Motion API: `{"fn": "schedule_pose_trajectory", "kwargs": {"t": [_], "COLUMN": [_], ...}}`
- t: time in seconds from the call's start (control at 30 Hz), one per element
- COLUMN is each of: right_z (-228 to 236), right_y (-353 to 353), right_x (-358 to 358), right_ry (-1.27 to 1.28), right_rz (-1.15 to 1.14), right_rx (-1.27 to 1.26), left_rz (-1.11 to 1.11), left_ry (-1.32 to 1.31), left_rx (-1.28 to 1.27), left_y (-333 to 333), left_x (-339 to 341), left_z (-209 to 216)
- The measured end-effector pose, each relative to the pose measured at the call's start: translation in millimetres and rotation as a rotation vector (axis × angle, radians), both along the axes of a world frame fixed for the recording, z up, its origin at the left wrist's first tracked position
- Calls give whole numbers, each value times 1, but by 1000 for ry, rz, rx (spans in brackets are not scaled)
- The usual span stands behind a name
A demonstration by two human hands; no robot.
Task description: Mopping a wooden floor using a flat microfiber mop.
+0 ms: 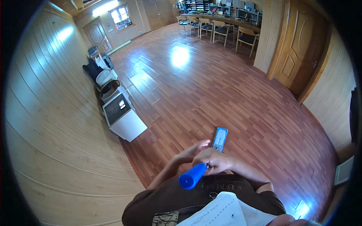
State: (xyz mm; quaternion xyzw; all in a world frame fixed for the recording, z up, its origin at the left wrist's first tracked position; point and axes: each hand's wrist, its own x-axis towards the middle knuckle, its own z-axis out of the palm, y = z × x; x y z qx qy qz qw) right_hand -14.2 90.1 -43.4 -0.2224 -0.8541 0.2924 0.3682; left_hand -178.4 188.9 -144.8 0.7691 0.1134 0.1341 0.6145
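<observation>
My right hand (215, 159) is wrapped round the upper handle of a flat mop, just past its blue grip (193, 176), close to my chest. Down on the wooden floor, ahead of my hands, lies the blue mop head (220, 139) with a pale top plate. My left hand (197, 147) is just beyond the right one, beside the handle, its visible fingers stretched out. Part of that hand is hidden behind my right hand, and I cannot tell whether it touches the handle.
A white cabinet with a dark top (126, 122) stands by the left panelled wall, a phone-like object (121, 104) on it. Chairs and a white basin (104, 77) line up behind. Several wooden chairs (247, 38) face a long counter (226, 20). A wooden door (298, 49) is at right.
</observation>
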Motion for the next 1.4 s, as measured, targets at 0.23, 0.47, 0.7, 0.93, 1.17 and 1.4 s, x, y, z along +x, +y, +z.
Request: {"fn": "schedule_pose_trajectory", "kwargs": {"t": [0.23,0.47,0.7,0.93,1.17,1.4], "right_z": [-87,-247,-257,-231,-230,-231], "right_y": [19,18,26,10,-60,-148], "right_x": [-5,5,5,24,63,39], "right_ry": [10,-120,-225,-248,19,115], "right_rz": [-114,-337,-631,-970,-1599,-2064], "right_rx": [-444,-513,-340,-663,-516,-507], "left_rz": [-181,-183,-401,-706,-1150,-1514], "left_ry": [-961,-767,-860,-760,-607,-615], "left_rx": [14,353,350,243,167,-36], "left_y": [-31,-47,-2,62,77,30], "left_x": [-56,-72,-59,-9,113,205], "left_z": [131,166,168,173,193,177]}}
